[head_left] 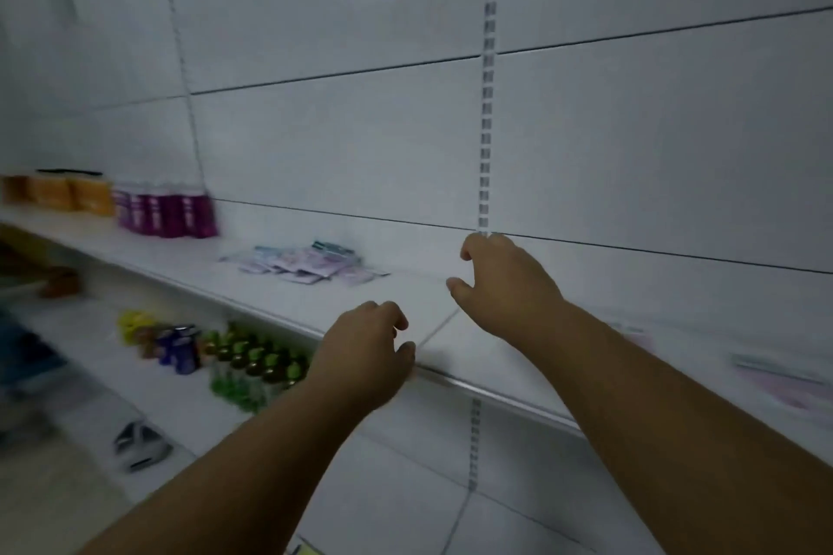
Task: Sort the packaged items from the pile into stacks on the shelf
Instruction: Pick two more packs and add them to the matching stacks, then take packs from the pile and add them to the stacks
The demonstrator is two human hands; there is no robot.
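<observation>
While both hands hover empty, the pile (pixel 303 265) lies leftward.

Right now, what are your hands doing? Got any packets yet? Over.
Left hand and right hand empty, fingers curled, over shelf. Packet pile untouched, further left. Nothing in the way.

- The whole view is smeared by motion blur, worst toward the left edge of the shelf (pixel 279 297).
- The pile of packets (pixel 311 266) near the shelf's back edge is too blurred to count or read.
- Labels on the purple bottles (pixel 164 212) and orange packs (pixel 67 194) at the shelf's far left end are unreadable.
- Flat pinkish packets (pixel 784 379) toward the shelf's right end are cut off by the picture's edge.
- The left hand (pixel 365 351) hides part of the shelf's front edge.
- Green-capped bottles (pixel 252 365) on the lower shelf are partly hidden behind the left forearm.
- A grey object (pixel 139 446) lower left is too blurred to identify.
</observation>
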